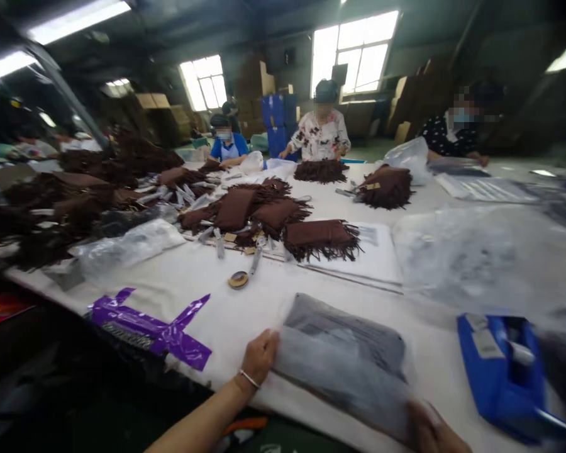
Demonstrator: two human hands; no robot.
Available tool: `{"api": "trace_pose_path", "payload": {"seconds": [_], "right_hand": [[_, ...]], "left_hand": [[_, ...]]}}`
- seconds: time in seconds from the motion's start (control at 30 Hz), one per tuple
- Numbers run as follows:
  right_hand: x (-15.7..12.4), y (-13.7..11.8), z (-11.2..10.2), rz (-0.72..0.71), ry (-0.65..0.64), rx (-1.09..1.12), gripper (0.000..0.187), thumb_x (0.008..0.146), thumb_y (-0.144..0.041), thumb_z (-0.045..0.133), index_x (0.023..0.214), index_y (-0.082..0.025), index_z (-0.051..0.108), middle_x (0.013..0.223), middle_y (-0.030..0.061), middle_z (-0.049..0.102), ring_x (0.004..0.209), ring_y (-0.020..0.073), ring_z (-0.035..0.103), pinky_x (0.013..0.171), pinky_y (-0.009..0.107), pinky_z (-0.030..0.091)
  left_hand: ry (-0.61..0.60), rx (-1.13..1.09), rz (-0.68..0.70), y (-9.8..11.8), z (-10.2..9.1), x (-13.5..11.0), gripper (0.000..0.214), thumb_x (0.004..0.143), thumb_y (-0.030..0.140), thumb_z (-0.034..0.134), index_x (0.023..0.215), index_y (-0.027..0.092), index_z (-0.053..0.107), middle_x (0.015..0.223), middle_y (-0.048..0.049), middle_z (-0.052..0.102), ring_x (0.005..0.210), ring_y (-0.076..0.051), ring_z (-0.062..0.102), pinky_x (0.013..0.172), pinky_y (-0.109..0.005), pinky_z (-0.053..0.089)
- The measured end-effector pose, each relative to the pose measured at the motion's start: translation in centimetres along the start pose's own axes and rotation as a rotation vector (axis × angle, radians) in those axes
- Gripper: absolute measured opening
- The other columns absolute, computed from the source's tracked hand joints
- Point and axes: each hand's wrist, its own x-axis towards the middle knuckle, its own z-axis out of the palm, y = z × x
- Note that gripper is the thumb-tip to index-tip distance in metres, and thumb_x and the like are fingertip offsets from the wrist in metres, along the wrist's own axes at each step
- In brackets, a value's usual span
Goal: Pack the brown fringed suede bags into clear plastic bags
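Note:
A clear plastic bag (332,362) with something flat and dark grey inside lies tilted on the white table in front of me. My left hand (259,355), with a thin bracelet at the wrist, is closed on the bag's left edge. At the near right corner, my right hand (434,428) is closed around the bag's edge; it is blurred and partly cut off by the frame. To the right stands a blue tape dispenser (500,377). Strips of purple tape (170,333) stick to the table's front edge on the left.
Brown fringed textile pieces (321,236) with tags lie mid-table, and a larger dark brown heap (75,189) is at left. Loose clear plastic bags (481,245) spread at right. A round gold-coloured lid or tin (238,280) sits near the middle. Several co-workers (323,135) stand across the table.

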Motion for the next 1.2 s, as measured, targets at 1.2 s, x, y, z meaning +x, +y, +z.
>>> {"api": "trace_pose_path", "payload": {"seconds": [1.2], "right_hand": [[0.2, 2.4, -12.6, 0.324, 0.752, 0.202, 0.036, 0.076, -0.052, 0.055, 0.08, -0.018, 0.068, 0.109, 0.0111, 0.061, 0.111, 0.0271, 0.048, 0.102, 0.042, 0.027]], "left_hand": [[-0.156, 0.171, 0.566, 4.5, 5.4, 5.3, 0.018, 0.084, 0.036, 0.056, 0.077, 0.02, 0.059, 0.103, -0.0076, 0.06, 0.099, -0.024, 0.055, 0.089, -0.044, 0.043]]}}
